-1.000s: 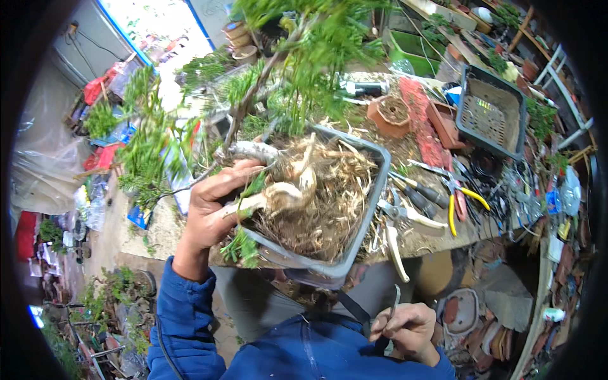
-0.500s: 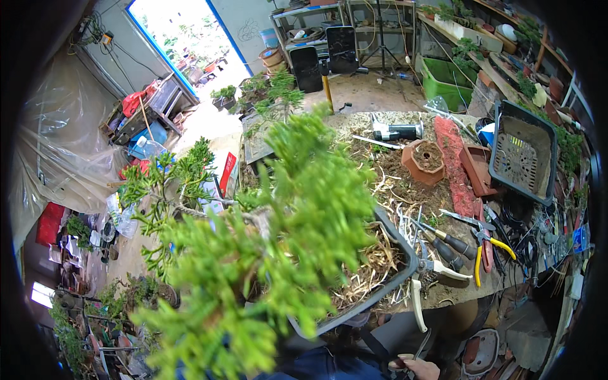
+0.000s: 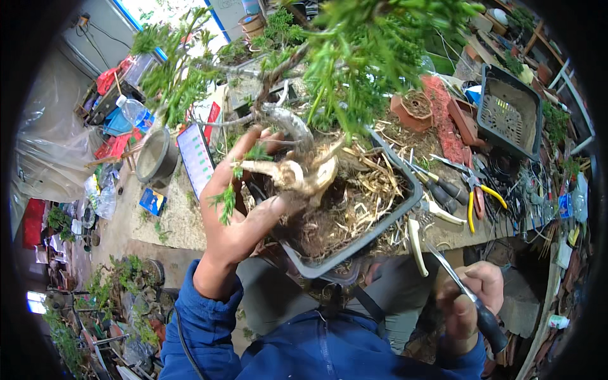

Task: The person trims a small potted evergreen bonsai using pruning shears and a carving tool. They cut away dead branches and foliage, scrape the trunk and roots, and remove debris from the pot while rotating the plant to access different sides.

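— Where's your trunk (image 3: 293, 121)?
— Your left hand (image 3: 235, 218) grips its pale base (image 3: 292, 176), two o'clock from that wrist; it's leaning toward eleven.
— Your right hand (image 3: 484, 285)?
— Farther off, clasping a black-handled tool (image 3: 489, 326), trunk at its ten o'clock.

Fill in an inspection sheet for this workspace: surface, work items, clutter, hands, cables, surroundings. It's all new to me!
Surface: pale bench, littered with soil and scraps.
Work items: small tree with pale bared wood; dark tray holding soil and shavings.
Clutter: yellow-handled pliers, terracotta pot and plastic bottle.
Hands: left hand grips the tree's base; right hand holds a black-handled tool, apart from the tree.
Cables: dark cord along the left sleeve.
Surroundings: plastic sheeting at left; blue-framed doorway beyond.
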A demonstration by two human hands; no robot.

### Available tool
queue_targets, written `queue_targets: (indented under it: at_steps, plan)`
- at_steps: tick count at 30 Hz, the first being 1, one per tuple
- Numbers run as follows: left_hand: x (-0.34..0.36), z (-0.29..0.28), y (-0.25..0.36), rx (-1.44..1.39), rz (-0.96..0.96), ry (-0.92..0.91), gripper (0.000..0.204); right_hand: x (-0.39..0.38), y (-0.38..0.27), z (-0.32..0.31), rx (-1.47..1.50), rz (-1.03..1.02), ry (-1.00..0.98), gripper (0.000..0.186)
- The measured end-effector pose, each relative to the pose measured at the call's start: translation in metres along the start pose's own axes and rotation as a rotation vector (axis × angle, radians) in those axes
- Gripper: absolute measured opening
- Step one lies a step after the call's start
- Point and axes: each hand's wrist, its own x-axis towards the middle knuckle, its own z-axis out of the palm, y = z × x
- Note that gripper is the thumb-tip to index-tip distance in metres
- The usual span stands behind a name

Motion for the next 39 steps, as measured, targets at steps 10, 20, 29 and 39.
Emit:
queue_targets:
  at_steps: [10, 20, 29, 39]
  plan:
    - [0.006, 0.055, 0.03, 0.071, -0.107, 0.174, 0.106, 0.082, -0.037, 0.092, -0.418, -0.596, -0.317, 0.038]
    - [0.006, 0.057, 0.023, 0.139, -0.101, 0.211, 0.055, 0.124, -0.018, 0.118, -0.617, -1.066, -0.399, 0.023]
    - [0.009, 0.055, 0.018, 0.26, -0.073, 0.253, 0.078, 0.128, -0.066, 0.106, -0.613, -1.016, -0.482, 0.017]
    - [0.009, 0.055, 0.019, 0.262, -0.118, 0.22, 0.082, 0.132, -0.051, 0.097, -0.64, -0.979, -0.541, 0.018]
